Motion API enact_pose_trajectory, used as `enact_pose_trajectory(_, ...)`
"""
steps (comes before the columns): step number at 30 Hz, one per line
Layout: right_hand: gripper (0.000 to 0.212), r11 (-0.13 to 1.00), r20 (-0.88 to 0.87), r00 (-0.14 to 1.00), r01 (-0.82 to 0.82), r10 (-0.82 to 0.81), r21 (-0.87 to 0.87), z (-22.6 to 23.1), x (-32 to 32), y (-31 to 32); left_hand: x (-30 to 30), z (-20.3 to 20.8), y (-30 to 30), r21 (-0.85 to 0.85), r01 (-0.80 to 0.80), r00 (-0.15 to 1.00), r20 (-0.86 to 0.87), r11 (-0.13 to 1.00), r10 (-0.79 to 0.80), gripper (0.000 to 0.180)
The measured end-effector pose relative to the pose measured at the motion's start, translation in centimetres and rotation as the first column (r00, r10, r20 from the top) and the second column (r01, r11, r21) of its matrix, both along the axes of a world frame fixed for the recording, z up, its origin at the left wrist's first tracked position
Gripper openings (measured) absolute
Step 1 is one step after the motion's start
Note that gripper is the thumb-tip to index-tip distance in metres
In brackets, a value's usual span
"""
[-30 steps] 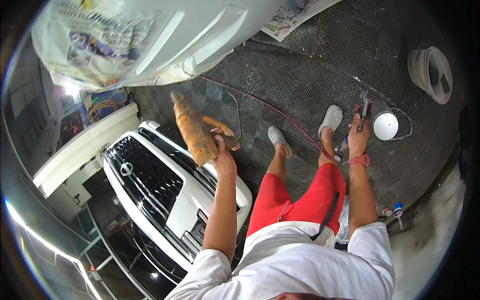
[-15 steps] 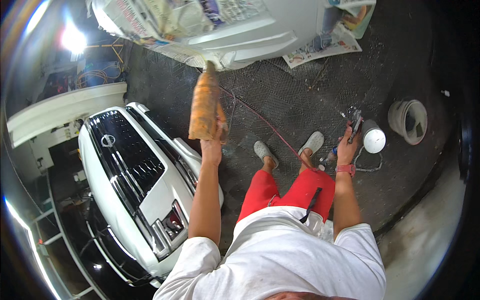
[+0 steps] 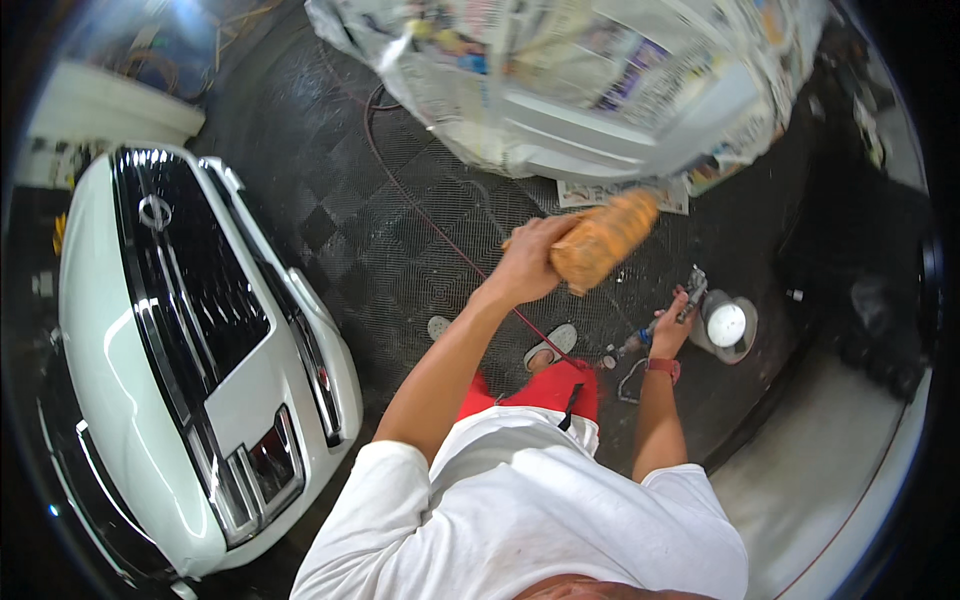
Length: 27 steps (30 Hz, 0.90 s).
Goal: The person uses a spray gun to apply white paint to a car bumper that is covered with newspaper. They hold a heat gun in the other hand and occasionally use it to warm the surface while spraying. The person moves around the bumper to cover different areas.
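White shirt and red shorts: nearest, the wearer's shirt (image 3: 530,500) fills the near middle, with the shorts (image 3: 580,392) just past its hem.
Right hand: the right hand (image 3: 672,322), a red watch (image 3: 662,370) at its wrist, has its fingers wrapped around a metal spray gun (image 3: 692,290).
Cup and bucket: a white-faced cup (image 3: 725,325) sits just right of the gun, in front of a pale bucket (image 3: 748,345).
Left hand: farther out, the left hand (image 3: 530,262) is curled firmly on the orange tool (image 3: 605,240) (its handle is mostly hidden behind the hand).
Orange tool: mid-scene, tilted, its tip toward the far right, before the newspaper; I cannot tell how wide the gap is.
Hose: a dark red hose (image 3: 430,222) runs across the black floor (image 3: 330,230), far left to the shorts.
Vehicle: a white car (image 3: 100,290) with a black grille stands left.
Masked panel: farthest, a pale panel (image 3: 590,135) surrounded by newspaper (image 3: 560,60).
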State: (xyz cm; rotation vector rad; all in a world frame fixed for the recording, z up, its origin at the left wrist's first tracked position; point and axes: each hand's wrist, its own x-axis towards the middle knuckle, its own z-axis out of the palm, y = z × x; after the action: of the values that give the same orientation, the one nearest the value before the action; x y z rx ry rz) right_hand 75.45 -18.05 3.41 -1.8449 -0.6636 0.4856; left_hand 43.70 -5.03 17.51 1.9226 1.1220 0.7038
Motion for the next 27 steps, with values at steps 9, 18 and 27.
enact_pose_trajectory(9, 0.060, 0.983, 0.192, 0.964, -0.184, 0.184, -0.015, 5.6, -8.9, 1.8, -23.6, -3.6, 1.5, -0.237, -0.053, 0.957, 0.267, 0.970, 0.117, 0.053)
enact_pose_trajectory(18, 0.067, 0.897, 0.250, 0.878, -0.337, 0.409, -0.285, 4.7, -23.1, 4.3, -46.5, 2.4, 8.7, -0.511, -0.568, 0.651, 0.201, 0.645, 0.732, 0.048)
enact_pose_trajectory(27, 0.067, 0.702, 0.103, 0.754, -0.540, 0.648, -0.464, -0.4, -41.1, 12.8, -65.4, 1.4, 25.7, -0.568, -0.499, 0.489, 0.438, 0.654, 0.754, 0.044)
